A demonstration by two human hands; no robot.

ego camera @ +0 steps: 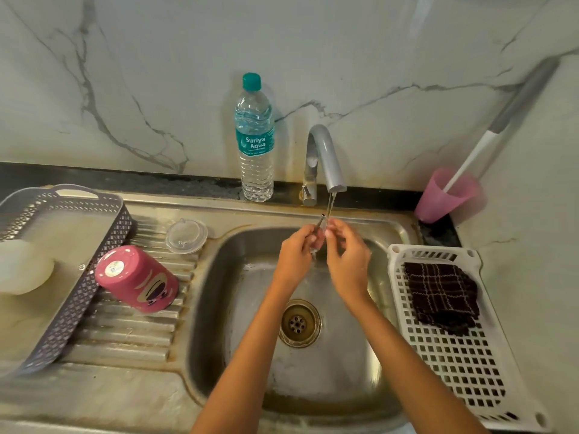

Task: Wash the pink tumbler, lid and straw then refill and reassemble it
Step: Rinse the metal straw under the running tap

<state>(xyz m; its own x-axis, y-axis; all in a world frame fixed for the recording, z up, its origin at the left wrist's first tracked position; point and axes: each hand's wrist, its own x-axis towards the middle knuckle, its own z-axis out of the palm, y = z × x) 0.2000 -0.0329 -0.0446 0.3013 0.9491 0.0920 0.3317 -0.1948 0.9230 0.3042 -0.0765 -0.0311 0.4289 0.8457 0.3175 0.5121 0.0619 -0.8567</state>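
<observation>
Water runs from the grey tap [329, 161] into the steel sink [219, 308]. Under the stream, my left hand [296, 252] and my right hand [346, 255] both pinch a thin straw [321, 221], whose dark top end pokes up between the fingertips. The pink tumbler [136, 278] stands upside down on the ribbed drainboard to the left of the basin, leaning against a grey basket. The clear lid [186, 235] lies flat on the drainboard just behind the tumbler.
A full water bottle [255, 139] with a teal cap stands behind the sink. A grey perforated basket [78, 296] holds a white object at left. A white rack [454, 346] with a dark checked cloth [441, 296] sits at right, a pink cup [445, 195] with a brush behind it.
</observation>
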